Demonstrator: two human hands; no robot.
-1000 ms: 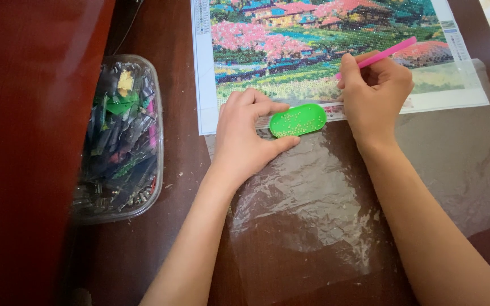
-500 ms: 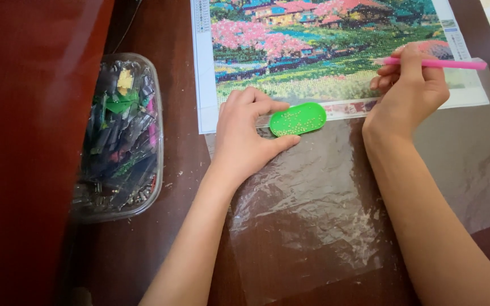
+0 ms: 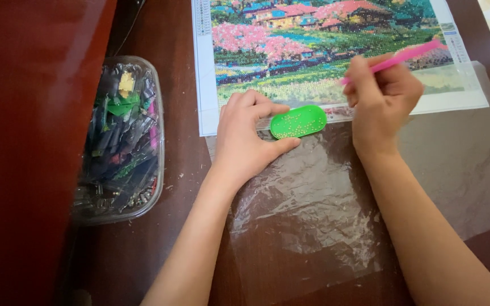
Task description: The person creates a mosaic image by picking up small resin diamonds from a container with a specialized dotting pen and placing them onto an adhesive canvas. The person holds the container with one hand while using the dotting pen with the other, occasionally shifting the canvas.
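A small green oval tray (image 3: 298, 121) holding a scatter of tiny pale beads lies at the lower edge of a diamond-painting canvas (image 3: 313, 51), partly on the crinkled clear plastic film (image 3: 313, 215) spread over the dark wooden desk (image 3: 182, 170). The left hand (image 3: 245, 141) rests beside the tray on its left, fingers curled loosely, fingertip and thumb touching the tray's end and steadying it. The right hand (image 3: 382, 97) is closed around a pink applicator pen (image 3: 395, 58), gripped like a pencil, its tip angled down toward the lower part of the canvas just right of the tray. The canvas shows a colourful landscape with houses, pink blossoming trees and a green field. Well to the left, near the desk's edge, sits a clear plastic container (image 3: 121, 141) filled with many small packets.
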